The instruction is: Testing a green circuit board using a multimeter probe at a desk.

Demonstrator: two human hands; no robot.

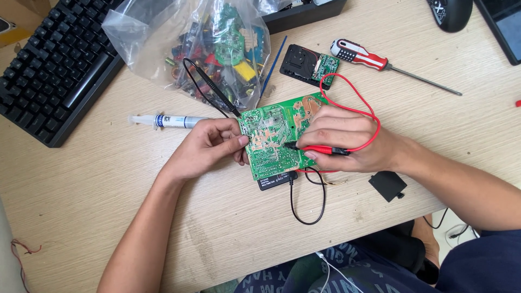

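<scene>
A green circuit board [271, 133] lies solder side up on the wooden desk [108, 184], over a black multimeter [277, 180]. My left hand [209, 147] pinches the board's left edge, with the black test probe [211, 87] reaching the board's upper left corner just above my fingers. My right hand [347, 140] grips the red test probe [320, 148], its tip touching the board near the middle. The red lead [353, 110] loops over my right hand.
A black keyboard [54, 65] is at the far left. A clear bag of electronic parts [217, 43], a syringe [163, 121], a small black module with a green board [310, 65], a red-and-white screwdriver [374, 58], a mouse [449, 12] and a small black cover [387, 185] lie around.
</scene>
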